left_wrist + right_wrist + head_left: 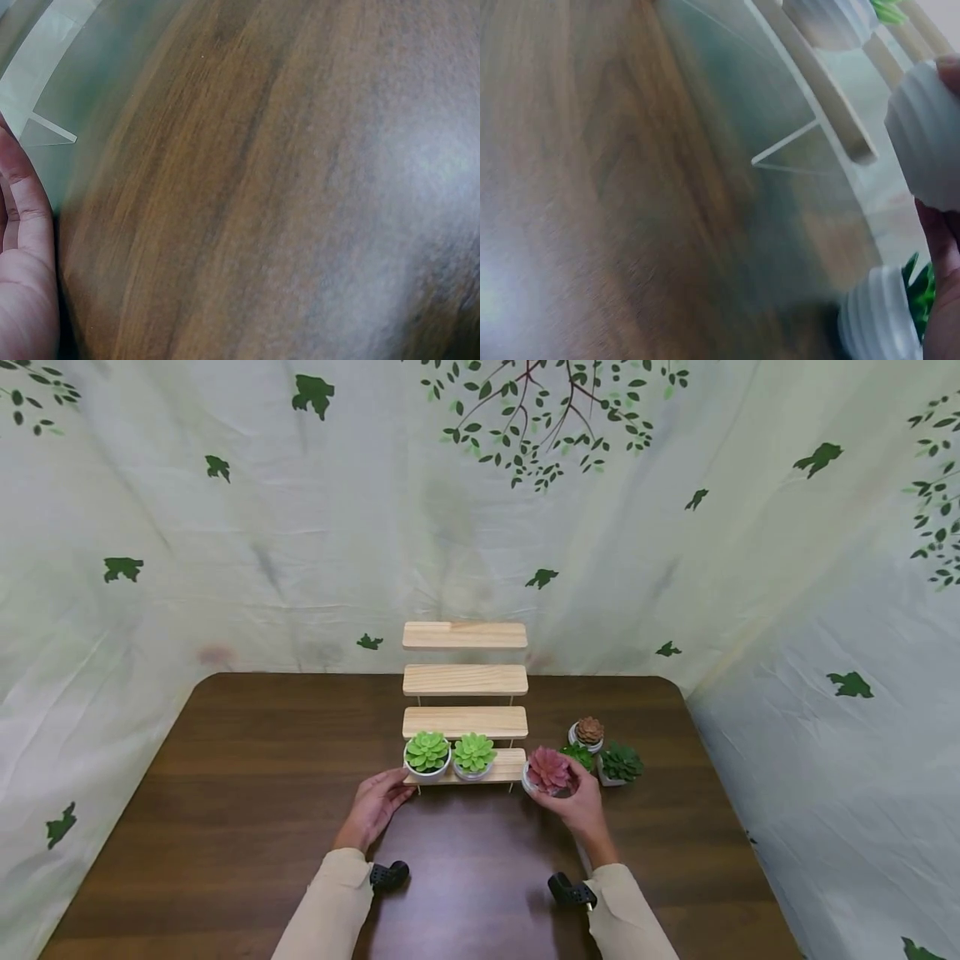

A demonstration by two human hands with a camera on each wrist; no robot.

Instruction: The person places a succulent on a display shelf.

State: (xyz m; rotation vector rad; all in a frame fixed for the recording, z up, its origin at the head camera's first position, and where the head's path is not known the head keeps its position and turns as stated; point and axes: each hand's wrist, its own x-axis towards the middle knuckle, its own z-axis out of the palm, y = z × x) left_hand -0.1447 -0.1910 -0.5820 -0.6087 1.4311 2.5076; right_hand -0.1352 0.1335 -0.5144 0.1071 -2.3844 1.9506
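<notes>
A pink potted succulent (549, 771) in a ribbed white pot (928, 139) is gripped by my right hand (581, 806), just off the right end of the lowest shelf. In the right wrist view, the pot is held up beside the shelf. My left hand (375, 806) holds the left end of the lowest wooden shelf (510, 766), its fingertips close to a green succulent (427, 752). Another green succulent (474, 752) stands beside that one on the same shelf. Only part of the left hand (26, 255) shows in the left wrist view.
The stepped stand's upper shelves (465, 680) rise toward the back edge. Right of the stand are a brown succulent (589, 731), a bright green plant (578, 755) partly hidden behind the right hand, and a dark green succulent (622, 762). A leaf-printed cloth (322, 543) hangs behind the brown table (247, 793).
</notes>
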